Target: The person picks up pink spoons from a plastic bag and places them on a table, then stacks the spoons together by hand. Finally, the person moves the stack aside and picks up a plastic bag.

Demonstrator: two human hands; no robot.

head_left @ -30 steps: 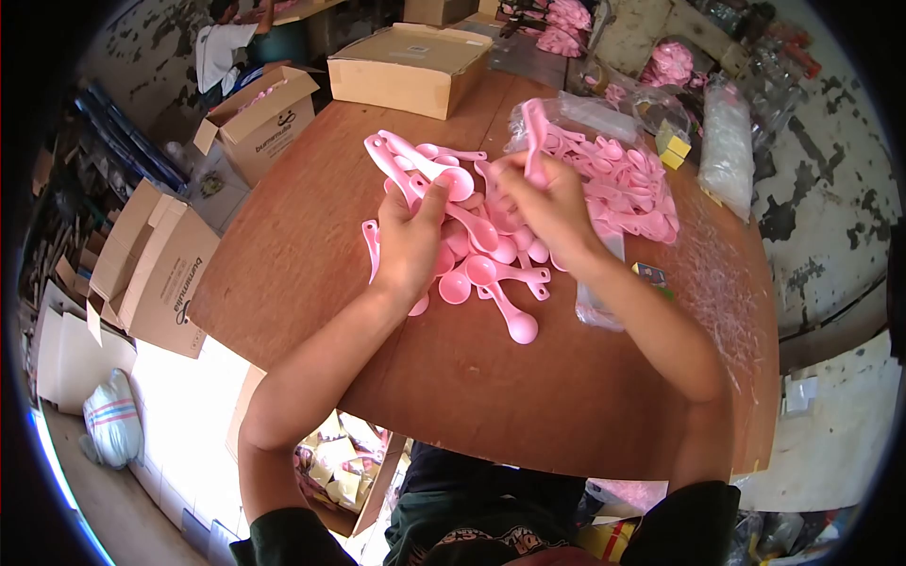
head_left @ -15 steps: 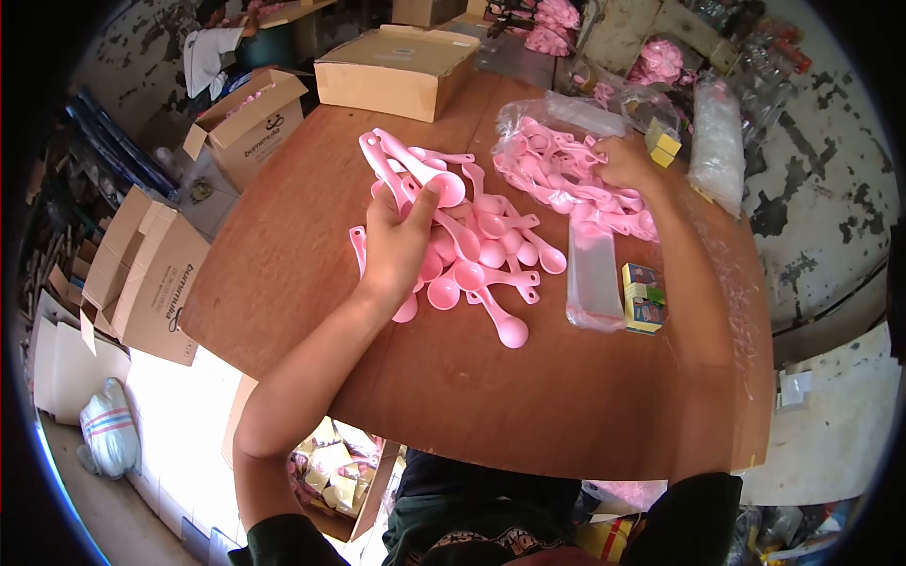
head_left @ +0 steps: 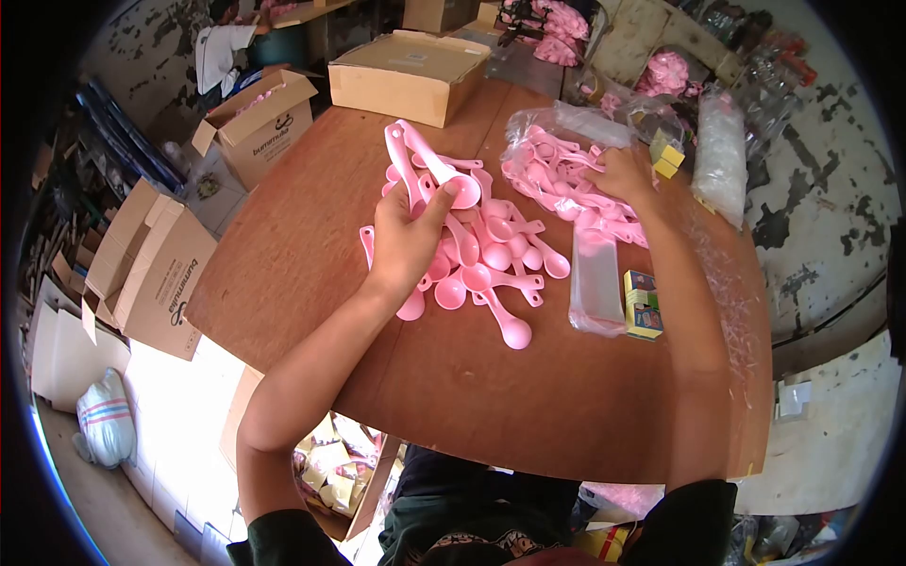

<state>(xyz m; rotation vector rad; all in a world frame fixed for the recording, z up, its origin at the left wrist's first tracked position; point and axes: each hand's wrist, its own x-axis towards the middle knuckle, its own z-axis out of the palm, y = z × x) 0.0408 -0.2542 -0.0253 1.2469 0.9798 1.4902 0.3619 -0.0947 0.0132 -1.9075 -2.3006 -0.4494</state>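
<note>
My left hand point(head_left: 408, 238) is closed around pink spoons point(head_left: 429, 162), their handles pointing up and away from me, above a loose pile of pink spoons point(head_left: 497, 253) on the brown table point(head_left: 453, 396). To the right, my right hand point(head_left: 623, 175) touches the edge of a heap of pink spoons point(head_left: 557, 179) lying in and around a clear plastic bag; its fingertips are partly hidden among them. Flat clear plastic sleeves point(head_left: 596, 288) lie below that heap, beside a small yellow and blue box point(head_left: 643, 305).
A closed cardboard box point(head_left: 408, 80) stands at the table's far edge. Open cartons point(head_left: 269, 123) stand on the floor at left. A roll of clear plastic point(head_left: 720, 156) and a small yellow box point(head_left: 666, 156) are at right. Another person point(head_left: 219, 57) is at the far left.
The view has shifted slightly. My left hand still holds the spoons. My right hand remains at the bagged heap, with its fingers slightly moved.
</note>
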